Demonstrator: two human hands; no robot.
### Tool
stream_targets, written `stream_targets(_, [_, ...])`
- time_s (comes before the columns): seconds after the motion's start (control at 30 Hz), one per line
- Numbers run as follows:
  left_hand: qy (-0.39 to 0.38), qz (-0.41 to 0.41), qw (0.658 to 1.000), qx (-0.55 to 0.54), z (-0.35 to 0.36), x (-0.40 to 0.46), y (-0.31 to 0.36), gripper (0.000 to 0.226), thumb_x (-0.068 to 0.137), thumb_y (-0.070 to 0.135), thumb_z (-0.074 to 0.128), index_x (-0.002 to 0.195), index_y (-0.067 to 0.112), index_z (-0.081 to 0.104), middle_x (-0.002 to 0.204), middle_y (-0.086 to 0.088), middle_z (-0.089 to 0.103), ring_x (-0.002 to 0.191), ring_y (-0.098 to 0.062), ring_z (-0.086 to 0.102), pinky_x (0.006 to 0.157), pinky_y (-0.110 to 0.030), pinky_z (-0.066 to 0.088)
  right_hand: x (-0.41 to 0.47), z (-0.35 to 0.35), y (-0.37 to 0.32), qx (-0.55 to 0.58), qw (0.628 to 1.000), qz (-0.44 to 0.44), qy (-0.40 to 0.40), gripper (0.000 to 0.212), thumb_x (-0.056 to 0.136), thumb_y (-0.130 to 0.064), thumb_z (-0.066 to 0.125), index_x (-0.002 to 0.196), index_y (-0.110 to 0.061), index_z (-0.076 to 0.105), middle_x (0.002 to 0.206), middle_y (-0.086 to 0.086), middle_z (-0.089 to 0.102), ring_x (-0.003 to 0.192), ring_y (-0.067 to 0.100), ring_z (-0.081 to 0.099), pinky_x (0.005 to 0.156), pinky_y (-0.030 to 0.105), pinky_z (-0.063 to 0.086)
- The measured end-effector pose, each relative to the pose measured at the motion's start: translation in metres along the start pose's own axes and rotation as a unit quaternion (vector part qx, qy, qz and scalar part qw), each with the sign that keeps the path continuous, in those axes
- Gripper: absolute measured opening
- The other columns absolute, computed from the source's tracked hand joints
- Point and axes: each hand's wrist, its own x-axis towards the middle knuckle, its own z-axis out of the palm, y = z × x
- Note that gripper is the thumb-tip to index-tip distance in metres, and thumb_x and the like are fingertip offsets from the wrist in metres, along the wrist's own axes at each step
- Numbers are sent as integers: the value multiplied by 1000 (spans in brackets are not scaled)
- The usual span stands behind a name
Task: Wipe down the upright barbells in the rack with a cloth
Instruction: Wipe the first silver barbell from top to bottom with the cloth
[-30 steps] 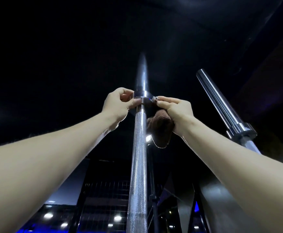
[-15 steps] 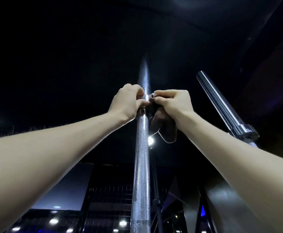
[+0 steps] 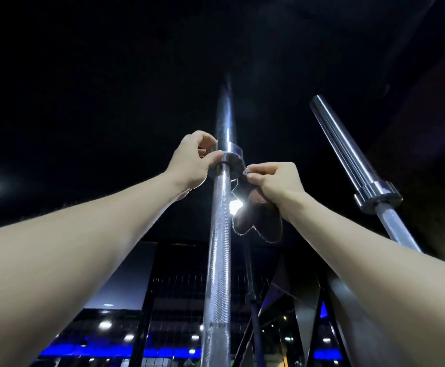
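The barbell (image 3: 217, 234) I am working on stands upright straight ahead of me, its long axis running from low between my forearms up past my hands into the dark overhead. Both my hands are raised to its collar (image 3: 232, 157), the thick ring where the rough shaft ends and the smooth sleeve (image 3: 224, 115) begins. My left hand (image 3: 189, 160) is on the left side of the bar, its fingers (image 3: 212, 156) curled against the collar, thumb and forefinger pinching at its edge. My right hand (image 3: 277, 181) sits just to the right of the bar and a little lower, its fingers closed on the brown cloth (image 3: 258, 215); the pinched top corner touches the collar's right rim and the rest hangs loose below my palm, beside the shaft and not wrapped round it. So the cloth lies right of the bar and my right hand is the one that carries it. I judge the next stroke has to follow the bar's length, up the sleeve or down the shaft, and for that the cloth must first come round the metal. A second barbell (image 3: 348, 165) leans well off to the right, untouched by either hand
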Motion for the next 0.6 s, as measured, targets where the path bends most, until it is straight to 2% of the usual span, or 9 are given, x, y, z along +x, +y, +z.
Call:
stream_targets(0.1, [11,7,1000,12,-2,-8,7,25,89,17,65,113,16,57,117,3,50,103,-10,50,83,-16,38,-9,-5,-16,-35,998,-38,20,23,77,-12,77,100,-15,72,92,-3,71,94,14,67,96,34,51])
stream_targets(0.17, [19,22,999,21,-10,-14,10,26,90,16,63,115,16,56,119,3,46,102,-7,49,81,-11,37,-16,-8,-32,-86,993,-67,36,29,76,-15,78,104,-15,69,97,2,70,97,16,66,95,35,51])
stream_targets(0.23, [25,17,999,21,-22,-20,10,22,91,17,62,112,15,58,116,2,49,97,-8,51,83,-15,42,-24,-11,-50,-139,984,-96,52,28,74,-18,79,98,-16,65,99,2,69,96,16,65,91,32,52])
stream_targets(0.3, [14,-6,1000,19,-32,-30,7,16,90,17,61,106,14,60,110,-2,56,93,-14,56,85,-24,46,-33,-10,-64,-186,974,-118,58,26,75,-21,78,93,-15,61,95,-1,67,90,13,63,80,19,50])
stream_targets(0.37, [-21,-46,999,5,-39,-45,7,14,90,19,60,103,13,61,104,-3,61,92,-18,57,82,-29,47,-43,-5,-75,-236,962,-128,52,25,77,-24,78,94,-14,63,92,-4,65,86,9,59,67,8,42])
stream_targets(0.4, [-53,-79,995,-6,-41,-56,6,16,91,21,59,104,13,61,102,-2,61,90,-17,57,79,-29,48,-49,-1,-79,-256,957,-130,49,25,77,-25,78,95,-14,63,93,-4,65,86,8,59,66,7,41])
stream_targets(0.47, [-124,-149,980,-36,-43,-81,1,20,92,27,58,107,14,58,103,-1,60,92,-17,57,79,-31,51,-61,10,-83,-285,948,-131,56,25,78,-27,78,94,-14,64,96,-2,66,88,10,60,73,15,46])
stream_targets(0.53, [-182,-206,958,-81,-44,-104,-4,19,93,29,57,106,15,56,106,-3,59,98,-20,58,90,-38,51,-69,20,-84,-307,942,-124,63,24,78,-26,78,92,-13,65,97,0,66,90,13,62,79,26,51])
stream_targets(0.6, [-223,-252,931,-143,-46,-121,-9,27,94,27,56,118,16,52,109,-3,56,103,-20,59,92,-39,49,-74,30,-83,-314,939,-123,65,22,77,-25,78,88,-14,64,97,1,66,89,15,64,82,32,53])
